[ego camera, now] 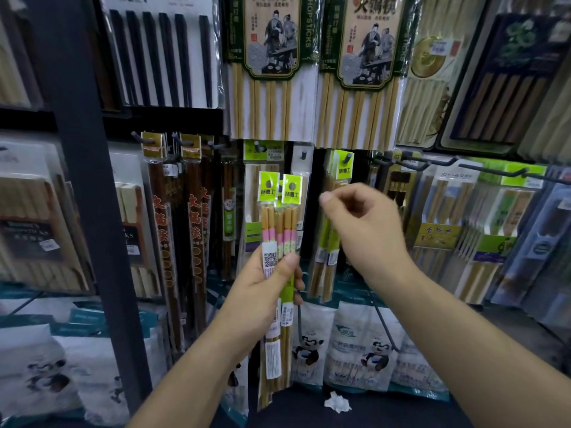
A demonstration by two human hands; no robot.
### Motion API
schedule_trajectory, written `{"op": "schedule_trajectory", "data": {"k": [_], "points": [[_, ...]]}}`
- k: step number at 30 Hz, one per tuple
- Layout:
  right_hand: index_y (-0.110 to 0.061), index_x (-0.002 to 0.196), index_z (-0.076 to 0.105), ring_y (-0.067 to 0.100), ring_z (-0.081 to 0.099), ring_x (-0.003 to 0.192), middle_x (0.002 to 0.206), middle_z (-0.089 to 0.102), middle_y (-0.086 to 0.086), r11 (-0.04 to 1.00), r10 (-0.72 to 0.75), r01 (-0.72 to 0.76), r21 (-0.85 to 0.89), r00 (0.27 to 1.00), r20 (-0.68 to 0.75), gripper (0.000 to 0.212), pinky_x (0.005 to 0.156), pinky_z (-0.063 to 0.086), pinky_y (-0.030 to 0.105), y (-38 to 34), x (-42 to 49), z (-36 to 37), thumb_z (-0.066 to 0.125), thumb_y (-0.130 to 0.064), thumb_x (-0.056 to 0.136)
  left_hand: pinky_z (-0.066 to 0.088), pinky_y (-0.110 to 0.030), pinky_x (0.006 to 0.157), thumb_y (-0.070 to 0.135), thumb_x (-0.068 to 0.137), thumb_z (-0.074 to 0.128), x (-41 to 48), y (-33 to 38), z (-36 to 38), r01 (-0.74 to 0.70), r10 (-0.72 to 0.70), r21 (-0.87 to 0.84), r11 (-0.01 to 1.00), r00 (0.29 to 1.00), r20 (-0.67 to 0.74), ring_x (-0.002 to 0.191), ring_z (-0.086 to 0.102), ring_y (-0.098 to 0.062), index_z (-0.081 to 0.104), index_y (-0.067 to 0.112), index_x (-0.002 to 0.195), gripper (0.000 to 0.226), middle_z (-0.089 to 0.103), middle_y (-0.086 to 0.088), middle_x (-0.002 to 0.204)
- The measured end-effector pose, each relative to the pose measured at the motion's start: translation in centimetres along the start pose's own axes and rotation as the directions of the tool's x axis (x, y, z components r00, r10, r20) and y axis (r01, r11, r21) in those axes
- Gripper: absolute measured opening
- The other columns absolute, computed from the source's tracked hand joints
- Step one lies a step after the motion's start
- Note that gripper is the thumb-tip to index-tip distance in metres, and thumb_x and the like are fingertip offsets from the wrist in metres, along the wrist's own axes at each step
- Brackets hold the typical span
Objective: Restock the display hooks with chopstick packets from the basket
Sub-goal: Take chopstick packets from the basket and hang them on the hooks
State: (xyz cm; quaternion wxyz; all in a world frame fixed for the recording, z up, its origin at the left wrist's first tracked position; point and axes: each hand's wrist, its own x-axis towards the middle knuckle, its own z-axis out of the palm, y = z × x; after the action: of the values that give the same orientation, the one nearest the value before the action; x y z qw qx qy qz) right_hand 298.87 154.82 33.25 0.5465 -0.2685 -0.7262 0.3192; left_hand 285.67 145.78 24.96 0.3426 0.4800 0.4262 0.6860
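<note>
My left hand (265, 282) grips a bunch of slim chopstick packets (278, 230) upright; they have lime-green header cards and pink bands. My right hand (361, 230) hovers to their right with its fingers loosely curled and nothing in it, just below a hook (347, 157) that carries matching green-headed packets (329, 242). An empty-looking hook (303, 154) is a little left of that, above the held packets. The basket is out of view.
Large chopstick packs (268, 66) hang on the row above. Dark red chopsticks (194, 230) hang to the left beside a dark upright post (89, 180). Long bare hooks (494, 171) stick out at the right. Panda-printed bags (361, 344) stand on the shelf below.
</note>
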Motion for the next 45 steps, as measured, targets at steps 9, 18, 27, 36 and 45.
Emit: {"op": "schedule_trajectory", "data": {"k": [9, 18, 27, 36, 45], "points": [[-0.015, 0.088, 0.073, 0.007, 0.060, 0.065, 0.074, 0.068, 0.002, 0.981, 0.082, -0.107, 0.163, 0.985, 0.153, 0.005, 0.057, 0.048, 0.017, -0.6, -1.4, 1.2, 0.075, -0.019, 0.091, 0.060, -0.033, 0.069, 0.051, 0.086, 0.065, -0.2, 0.3, 0.2, 0.035, -0.029, -0.137, 0.990, 0.999, 0.043, 0.080, 0.072, -0.022, 0.072, 0.034, 0.107, 0.028, 0.073, -0.005, 0.087], [-0.022, 0.081, 0.073, 0.005, 0.059, 0.060, 0.065, 0.065, -0.008, 0.964, 0.093, -0.074, 0.257, 0.994, -0.061, 0.023, 0.053, 0.043, 0.014, -1.5, 0.7, -0.4, 0.062, -0.019, 0.101, 0.054, -0.022, 0.068, 0.047, 0.092, 0.052, 0.1, 0.2, -0.5, -0.027, 0.030, 0.100, 0.995, 0.999, -0.026, 0.071, 0.061, -0.012, 0.064, 0.022, 0.086, 0.029, 0.063, 0.006, 0.075], [-0.011, 0.073, 0.072, 0.007, 0.056, 0.055, 0.062, 0.062, -0.001, 0.971, 0.173, -0.148, 0.186, 0.976, -0.130, 0.034, 0.055, 0.048, 0.020, -1.4, 3.0, -0.7, 0.059, -0.021, 0.103, 0.047, -0.029, 0.048, 0.046, 0.095, 0.055, 0.0, 0.2, -0.3, 0.019, -0.020, 0.022, 1.000, 0.999, 0.034, 0.053, 0.048, -0.014, 0.066, 0.023, 0.099, 0.025, 0.056, 0.000, 0.069], [-0.007, 0.079, 0.075, 0.003, 0.057, 0.062, 0.071, 0.065, 0.003, 0.980, 0.185, -0.169, 0.104, 0.968, -0.167, 0.029, 0.074, 0.050, 0.020, 0.3, 3.4, -0.6, 0.065, -0.026, 0.098, 0.031, -0.022, 0.041, 0.036, 0.094, 0.060, -0.1, 0.3, -0.8, 0.102, -0.090, -0.155, 0.983, 0.993, 0.080, 0.049, 0.037, -0.012, 0.063, 0.031, 0.083, 0.012, 0.055, -0.001, 0.073], [-0.020, 0.077, 0.069, -0.002, 0.053, 0.058, 0.062, 0.062, -0.013, 0.995, 0.065, -0.052, 0.084, 0.987, -0.150, 0.019, 0.057, 0.045, 0.010, 0.1, 0.9, -0.4, 0.070, -0.026, 0.095, 0.043, -0.027, 0.050, 0.035, 0.097, 0.053, -0.1, 0.1, -0.5, 0.025, -0.010, -0.148, 0.989, 0.995, 0.100, 0.062, 0.053, -0.014, 0.057, 0.017, 0.112, 0.024, 0.062, -0.005, 0.087]]}}
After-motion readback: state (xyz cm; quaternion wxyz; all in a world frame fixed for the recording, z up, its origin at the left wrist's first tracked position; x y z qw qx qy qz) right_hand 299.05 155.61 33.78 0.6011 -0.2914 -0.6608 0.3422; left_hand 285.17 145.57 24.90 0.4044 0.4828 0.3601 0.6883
